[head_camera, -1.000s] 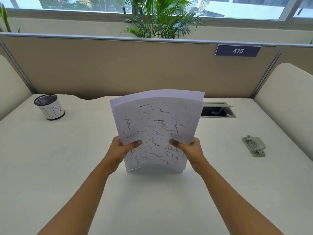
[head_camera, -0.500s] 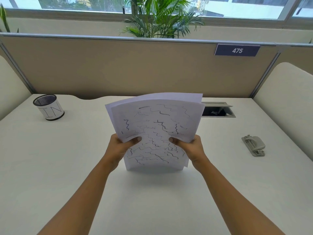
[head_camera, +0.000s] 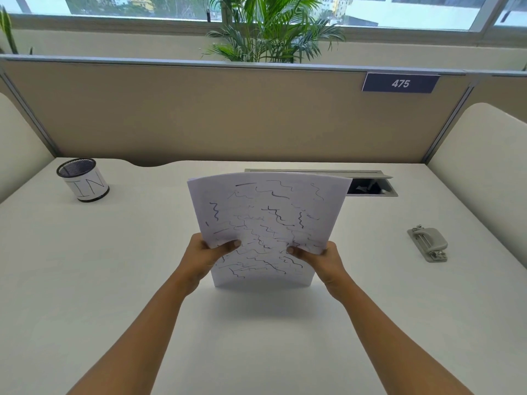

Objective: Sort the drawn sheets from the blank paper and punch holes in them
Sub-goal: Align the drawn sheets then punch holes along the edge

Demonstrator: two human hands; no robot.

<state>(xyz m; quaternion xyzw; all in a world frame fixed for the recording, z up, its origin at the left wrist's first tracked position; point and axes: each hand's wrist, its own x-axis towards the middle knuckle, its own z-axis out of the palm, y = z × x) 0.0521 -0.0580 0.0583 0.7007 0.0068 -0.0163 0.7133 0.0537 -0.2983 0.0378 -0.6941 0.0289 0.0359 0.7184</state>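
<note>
**Drawn sheets held upright, both hands engaged**

The left hand (head_camera: 204,256) and right hand (head_camera: 322,259) each pinch the stack of sheets (head_camera: 268,220) at its lower side edges, thumbs on the scribbled front. The stack stands upright and bowed above the desk (head_camera: 114,280). The hole punch (head_camera: 427,243) lies well right of the stack. The pen cup (head_camera: 82,179) stands behind it to the left, and the cable hatch (head_camera: 368,185) is just behind it.

Soft, even daylight is admitted through the window (head_camera: 413,10) at the top, where the outside view is slightly washed out. A faint, diffuse shadow is cast on the pale surface (head_camera: 85,280) beneath the sheets (head_camera: 265,218). Straight lines are bowed near the edges by the wide-angle lens; focus is kept fairly sharp throughout
</note>
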